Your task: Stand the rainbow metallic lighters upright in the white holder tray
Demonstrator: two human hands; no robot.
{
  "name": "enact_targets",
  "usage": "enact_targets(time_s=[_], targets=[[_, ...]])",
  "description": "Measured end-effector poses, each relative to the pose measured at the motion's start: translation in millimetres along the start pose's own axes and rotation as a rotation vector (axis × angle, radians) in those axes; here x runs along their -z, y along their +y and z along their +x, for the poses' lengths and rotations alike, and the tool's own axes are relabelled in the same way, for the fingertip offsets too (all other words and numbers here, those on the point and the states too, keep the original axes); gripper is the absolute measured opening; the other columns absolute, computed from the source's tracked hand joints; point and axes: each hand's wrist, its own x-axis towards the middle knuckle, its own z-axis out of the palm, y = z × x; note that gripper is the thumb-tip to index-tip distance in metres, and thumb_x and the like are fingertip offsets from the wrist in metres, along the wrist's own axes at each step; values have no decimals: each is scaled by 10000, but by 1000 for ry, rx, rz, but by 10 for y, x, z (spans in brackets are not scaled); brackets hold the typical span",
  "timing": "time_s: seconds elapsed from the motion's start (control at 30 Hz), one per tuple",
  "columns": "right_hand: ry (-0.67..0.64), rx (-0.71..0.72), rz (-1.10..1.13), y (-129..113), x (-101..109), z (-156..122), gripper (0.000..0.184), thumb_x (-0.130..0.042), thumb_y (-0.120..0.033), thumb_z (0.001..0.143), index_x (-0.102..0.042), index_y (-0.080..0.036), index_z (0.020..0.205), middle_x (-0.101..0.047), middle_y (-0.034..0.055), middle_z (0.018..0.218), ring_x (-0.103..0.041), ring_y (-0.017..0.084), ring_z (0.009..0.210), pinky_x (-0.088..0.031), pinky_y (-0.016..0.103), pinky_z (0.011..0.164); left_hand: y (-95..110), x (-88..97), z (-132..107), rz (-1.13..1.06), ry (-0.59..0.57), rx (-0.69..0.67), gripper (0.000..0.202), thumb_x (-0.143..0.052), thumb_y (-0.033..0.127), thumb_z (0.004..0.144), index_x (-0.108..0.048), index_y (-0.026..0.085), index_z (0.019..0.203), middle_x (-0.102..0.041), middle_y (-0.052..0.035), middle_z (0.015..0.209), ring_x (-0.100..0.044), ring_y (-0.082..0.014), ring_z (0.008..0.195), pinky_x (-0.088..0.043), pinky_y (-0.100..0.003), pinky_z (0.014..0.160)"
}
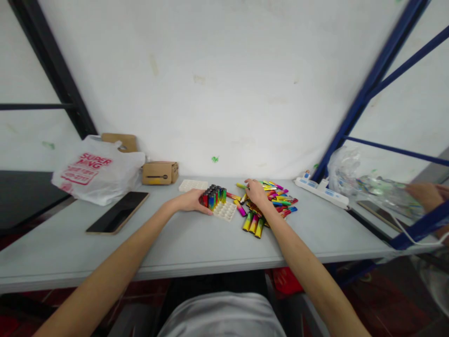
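The room is closed off by a scuffed white wall (217,84); against it is set a long pale-grey tabletop (168,252). At its left, a white plastic bag with red lettering (93,171) is seen. Right of centre, a loose heap of shiny multicoloured cylinders (280,202) is spread; one piece at a time is best drawn from its edge, since rolling seems likely. A flat black-faced phone or tablet (118,213) is laid near the bag, and a white power strip (322,193) near the wall at the right.

The cream plastic tray with round pockets (226,210) is set left of the heap. Its left side is encircled by the left hand (191,201), fingers curved; how firmly it is gripped cannot be told. The right hand (257,192) is bent over the heap, its grip hidden. The dark-topped upright cylinders (214,196) are best steadied lightly, lest neighbours be tipped.
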Motion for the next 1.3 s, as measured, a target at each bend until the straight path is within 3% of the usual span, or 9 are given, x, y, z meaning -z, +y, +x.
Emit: enact_targets(time_s=[0.17, 0.37, 0.53, 0.67, 0.8, 0.9, 1.03, 1.17, 1.3], targets=[[232, 75, 221, 9, 18, 28, 386, -489, -103, 881, -610, -116, 1247, -681, 153, 1074, -642, 235, 979, -480, 360, 929, 45, 17, -32, -39, -5, -16, 777, -785, 682, 598, -660, 170, 1169, -734, -46, 1090, -640, -282, 992, -479, -303, 850], [355, 53, 756, -122, 123, -12, 396, -682, -377, 826, -612, -196, 1172, -727, 70, 934, -666, 204, 790, -538, 360, 771, 73, 28, -48, -34, -6, 0, 778, -786, 685, 592, -663, 162, 1155, -731, -49, 1095, -646, -279, 973, -482, -300, 826], [288, -12, 1106, -364, 184, -76, 374, -731, -514, 771, -680, -179, 929, -725, 68, 905, -666, 192, 832, -551, 329, 765, 68, 27, -39, -20, -3, 14, 814, -785, 705, 571, -663, 163, 1166, -733, -52, 1087, -649, -288, 979, -484, -306, 828], [170, -72, 1311, -509, 214, -160, 437, -675, -585, 801, -636, -203, 1012, -697, 43, 968, -684, 162, 787, -561, 266, 628, 75, 31, -45, -35, -3, 5, 807, -784, 701, 568, -667, 176, 1170, -737, -46, 1100, -650, -295, 1004, -484, -309, 844], [116, -70, 1303, -550, 175, -219, 474, -661, -609, 804, -510, -239, 1059, -688, 17, 994, -569, 75, 467, -440, 211, 395, 84, 25, -53, -44, 16, 0, 814, -787, 692, 570, -661, 166, 1179, -733, -61, 1121, -653, -301, 1008, -490, -320, 860], [55, -66, 1273, -556, 145, -240, 487, -646, -616, 806, -486, -245, 1079, -709, 15, 977, -455, 47, 379, -330, 197, 338, 75, 16, -44, -36, 23, -1, 800, -787, 693, 568, -671, 176, 1167, -738, -57, 1106, -655, -301, 999, -495, -323, 851], [-18, -88, 1229, -565, 181, -264, 506, -671, -603, 785, -554, -200, 1068, -715, 18, 811, -392, 58, 417, -289, 200, 386, 54, 4, -28, -52, 20, -26, 810, -790, 692, 575, -669, 170, 1183, -738, -61, 1119, -657, -302, 1009, -492, -326, 868], [-52, 32, 1129, -563, 255, -279, 428, -645, -581, 820, -635, -160, 897, -592, -26, 631, -377, 81, 496, -305, 219, 466, 54, 1, -29, -66, 17, -27, 811, -793, 693, 582, -669, 163, 1184, -739, -62, 1124, -660, -306, 1009, -491, -324, 863], [-82, 64, 1111, -573, 232, -281, 425, -591, -592, 852, -613, -182, 960, -616, -17, 697, -439, 97, 527, -347, 224, 495, 58, 5, -33, -78, 9, -26, 794, -803, 681, 574, -678, 172, 1171, -745, -54, 1111, -664, -304, 1004, -493, -322, 854]])
